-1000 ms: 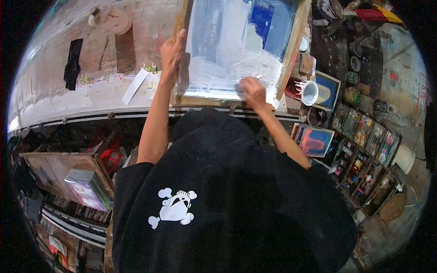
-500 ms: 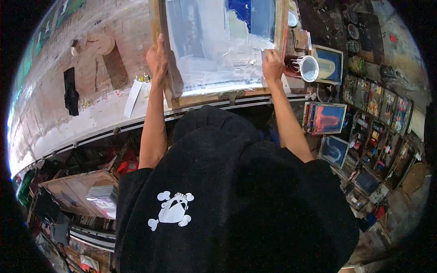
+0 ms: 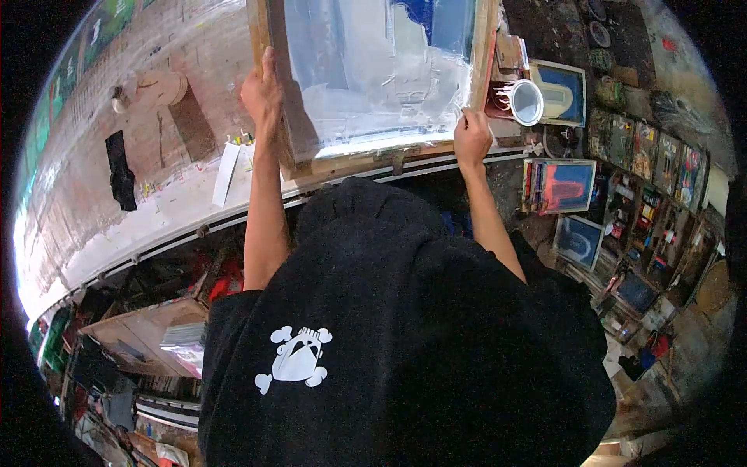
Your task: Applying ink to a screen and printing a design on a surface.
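A wooden-framed printing screen (image 3: 366,160) lies on the bench in front of me, its mesh smeared with white and pale grey ink over blue areas. My left hand (image 3: 263,97) is closed round the left rail of the screen, one finger stretched up along the wood. At the lower right corner, my right hand (image 3: 471,140) is closed on a thin, pale scraper that is mostly hidden by the fingers. Just right of that hand stands an ink tub (image 3: 527,103) with a white inside and white drips down its dark red wall.
The long bench (image 3: 70,226) curves away to the left, with a black strip (image 3: 120,171) and a white strip (image 3: 226,173) on it. Further right are a red-patterned screen (image 3: 566,187), a blue screen (image 3: 577,242) and cluttered shelves (image 3: 642,214). A cardboard box (image 3: 128,331) sits lower left.
My right hand has moved down and slightly right, from over the mesh to the screen's lower right corner. My left hand keeps its hold on the rail. The view has shifted slightly.
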Demonstrator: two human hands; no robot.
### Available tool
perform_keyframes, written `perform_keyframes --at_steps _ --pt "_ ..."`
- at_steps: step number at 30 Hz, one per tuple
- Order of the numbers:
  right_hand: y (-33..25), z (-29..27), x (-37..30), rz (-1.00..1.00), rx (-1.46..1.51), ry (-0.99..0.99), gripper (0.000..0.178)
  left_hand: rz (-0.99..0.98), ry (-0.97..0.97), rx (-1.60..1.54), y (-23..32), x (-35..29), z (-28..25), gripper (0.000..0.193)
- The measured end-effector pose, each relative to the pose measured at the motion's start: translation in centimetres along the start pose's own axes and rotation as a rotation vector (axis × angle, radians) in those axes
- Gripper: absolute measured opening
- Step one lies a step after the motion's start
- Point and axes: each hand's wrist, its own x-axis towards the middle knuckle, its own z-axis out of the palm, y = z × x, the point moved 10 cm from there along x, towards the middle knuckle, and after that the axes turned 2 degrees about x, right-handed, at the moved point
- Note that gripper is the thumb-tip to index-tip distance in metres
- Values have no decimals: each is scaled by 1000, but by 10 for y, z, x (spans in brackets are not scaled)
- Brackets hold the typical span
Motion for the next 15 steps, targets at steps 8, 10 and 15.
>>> perform_keyframes --at_steps 8,10,15 --pt "19 19 -1 103 -46 25 20 -84 -47 148 8 -5 -3 74" --pt "20 19 -4 102 -55 30 20 -67 -7 134 5 -12 -8 73" --pt "25 17 -1 146 -98 37 21 -13 52 97 20 -24 -20 71"
